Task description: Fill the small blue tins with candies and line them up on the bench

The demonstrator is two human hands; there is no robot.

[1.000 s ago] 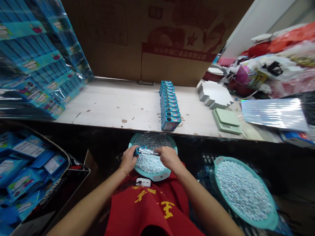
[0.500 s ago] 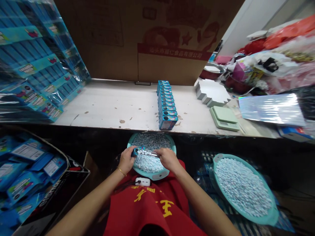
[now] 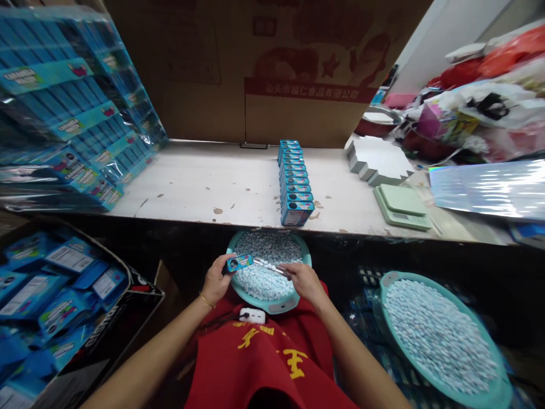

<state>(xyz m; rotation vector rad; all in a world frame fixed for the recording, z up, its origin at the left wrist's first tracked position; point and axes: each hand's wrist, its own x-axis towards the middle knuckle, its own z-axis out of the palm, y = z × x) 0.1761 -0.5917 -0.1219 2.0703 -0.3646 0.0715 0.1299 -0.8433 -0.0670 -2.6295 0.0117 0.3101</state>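
Observation:
My left hand (image 3: 216,279) is closed around a small blue candy box (image 3: 239,262), held tilted above the near bowl. In my right hand (image 3: 303,279) is a metal scoop (image 3: 279,269), its tip close to the box's right end. A few white candies lie along the scoop. Beneath both hands, the turquoise bowl (image 3: 233,241) at my lap holds many small pale candies (image 3: 268,282). On the table edge ahead stands a row of similar blue boxes (image 3: 297,210).
Wrapped stacks of blue boxes (image 3: 72,102) stand left. An open carton (image 3: 140,289) of blue boxes sits below them. A large cardboard box (image 3: 298,119) backs the table. A green scale (image 3: 402,207), white card stack (image 3: 378,159) and second candy bowl (image 3: 385,278) are right.
The blue box has turned so its printed face shows more. My right hand with the scoop has drawn slightly right, and fewer candies lie on the scoop. The view has shifted a little.

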